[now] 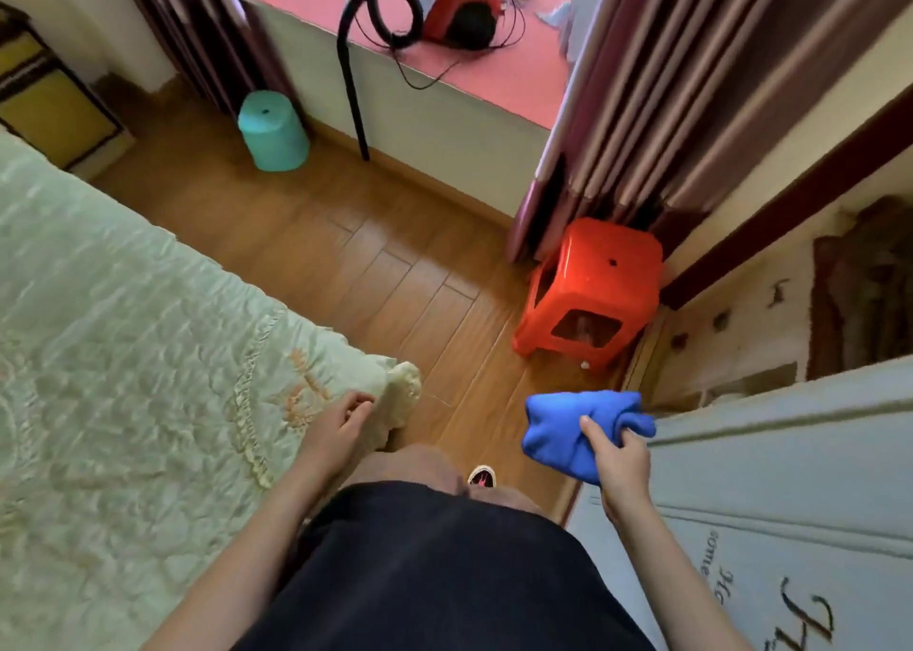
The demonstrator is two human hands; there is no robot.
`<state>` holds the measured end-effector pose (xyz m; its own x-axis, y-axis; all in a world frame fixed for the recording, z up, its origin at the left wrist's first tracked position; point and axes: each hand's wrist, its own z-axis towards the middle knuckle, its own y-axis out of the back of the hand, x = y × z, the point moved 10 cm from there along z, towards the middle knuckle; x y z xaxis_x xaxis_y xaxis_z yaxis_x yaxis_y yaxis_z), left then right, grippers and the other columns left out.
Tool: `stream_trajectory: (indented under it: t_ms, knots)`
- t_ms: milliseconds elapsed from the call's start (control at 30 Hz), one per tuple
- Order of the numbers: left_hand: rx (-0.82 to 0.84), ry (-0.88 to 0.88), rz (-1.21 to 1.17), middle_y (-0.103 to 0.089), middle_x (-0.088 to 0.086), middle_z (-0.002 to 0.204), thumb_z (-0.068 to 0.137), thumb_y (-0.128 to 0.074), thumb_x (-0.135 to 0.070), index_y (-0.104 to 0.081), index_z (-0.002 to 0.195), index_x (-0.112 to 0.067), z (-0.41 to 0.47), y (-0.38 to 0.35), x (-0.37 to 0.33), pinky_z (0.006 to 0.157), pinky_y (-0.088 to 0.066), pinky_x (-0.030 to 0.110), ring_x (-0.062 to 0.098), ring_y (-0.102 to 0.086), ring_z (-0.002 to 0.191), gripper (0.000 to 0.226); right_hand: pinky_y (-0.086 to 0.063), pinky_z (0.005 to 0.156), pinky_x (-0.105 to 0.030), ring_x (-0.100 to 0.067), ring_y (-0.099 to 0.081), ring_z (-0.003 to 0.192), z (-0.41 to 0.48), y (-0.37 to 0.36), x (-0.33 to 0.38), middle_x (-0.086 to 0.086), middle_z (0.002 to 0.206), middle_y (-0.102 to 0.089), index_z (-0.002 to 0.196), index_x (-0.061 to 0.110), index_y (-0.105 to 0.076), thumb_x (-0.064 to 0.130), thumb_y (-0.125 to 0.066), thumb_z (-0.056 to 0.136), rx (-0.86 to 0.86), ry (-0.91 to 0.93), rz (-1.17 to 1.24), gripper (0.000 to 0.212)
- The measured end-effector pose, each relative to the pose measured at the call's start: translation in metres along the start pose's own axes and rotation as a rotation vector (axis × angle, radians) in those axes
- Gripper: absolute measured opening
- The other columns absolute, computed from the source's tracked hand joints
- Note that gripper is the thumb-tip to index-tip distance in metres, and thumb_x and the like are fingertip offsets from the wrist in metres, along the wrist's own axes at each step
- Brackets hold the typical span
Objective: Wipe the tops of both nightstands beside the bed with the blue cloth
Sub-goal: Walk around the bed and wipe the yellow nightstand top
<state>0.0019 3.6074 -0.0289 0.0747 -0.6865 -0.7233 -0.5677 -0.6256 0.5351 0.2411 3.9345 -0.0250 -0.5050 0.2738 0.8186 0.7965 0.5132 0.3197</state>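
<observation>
Fingers, right: we see the right hand (620, 467) clenched around the blue cloth (573, 430), thumb pressed on top of the bunched fabric.
Fingers, left: our left hand (341, 423) holds nothing, its fingers loosely curled and resting against the corner of the bed (123, 354).
Blue cloth: bunched in the right hand, held in the air to the right of the bed's corner, above the wooden floor (346, 255) and just beside a pale cabinet door (790, 453).
Body: we look down on a dark garment (435, 576) between the two arms, with one shoe (481, 477) showing on the floor beside the bed.
Bed: covered with a pale green quilted spread, filling the left side.
Red stool (590, 294): on the floor, across the aisle from the bed, against a curtain (667, 107).
Teal stool (274, 131): on the floor beyond the bed, under the window ledge (494, 72).
Vacuum cleaner (454, 13): red, on the ledge, far beyond the bed, its black hose hanging down.
Nightstand (44, 102): a dark-framed yellow piece at the far end of the bed; its top is barely in view.
</observation>
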Motion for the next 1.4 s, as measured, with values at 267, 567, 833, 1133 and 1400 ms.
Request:
stream_trajectory:
  t_ms: [267,567,833,1133,1400]
  knots:
    - [-0.19,0.209,-0.149,-0.069,0.001,0.099,0.096,-0.051,-0.021,-0.066,0.099,-0.021,0.091,0.039,0.006,0.082,-0.045,0.035,0.021,-0.064,0.098,0.015,-0.045,0.076,-0.029,-0.021,-0.062,0.085,0.117,-0.138,0.133,-0.008,0.085,-0.067,0.086,0.006,-0.064,0.016,-0.069,0.087,0.252,0.135,-0.151,0.011]
    - [-0.252,0.222,-0.24,-0.067,-0.004,0.102,0.097,-0.047,-0.025,-0.064,0.104,-0.024,0.262,0.105,-0.056,0.079,-0.047,0.029,0.015,-0.061,0.098,0.019,-0.05,0.07,-0.034,-0.024,-0.064,0.078,0.239,-0.251,0.248,-0.007,0.079,-0.067,0.078,0.008,-0.064,0.019,-0.069,0.086,0.232,0.141,-0.28,0.014]
    - [-0.339,0.191,-0.243,-0.067,-0.005,0.106,0.097,-0.047,-0.026,-0.066,0.107,-0.022,0.389,0.185,-0.11,0.076,-0.044,0.023,0.013,-0.06,0.099,0.022,-0.048,0.083,-0.035,-0.027,-0.064,0.089,0.336,-0.36,0.366,-0.014,0.091,-0.068,0.089,-0.003,-0.067,0.019,-0.07,0.085,0.282,0.209,-0.343,0.022]
    - [-0.552,0.39,-0.453,-0.065,0.004,0.103,0.099,-0.046,-0.017,-0.064,0.107,-0.013,0.497,0.268,-0.092,0.067,-0.039,0.005,0.005,-0.056,0.088,0.021,-0.044,0.066,-0.031,-0.024,-0.059,0.074,0.411,-0.592,0.48,-0.007,0.069,-0.062,0.064,0.008,-0.058,0.015,-0.066,0.088,0.548,0.285,-0.471,0.027]
    - [-0.882,0.666,-0.649,-0.067,0.004,0.102,0.099,-0.046,-0.019,-0.065,0.103,-0.01,0.507,0.346,-0.046,0.071,-0.04,0.012,0.016,-0.062,0.096,0.021,-0.043,0.059,-0.026,-0.014,-0.057,0.065,0.363,-0.828,0.558,0.0,0.066,-0.061,0.064,0.016,-0.058,0.016,-0.068,0.087,0.939,0.383,-0.647,0.025]
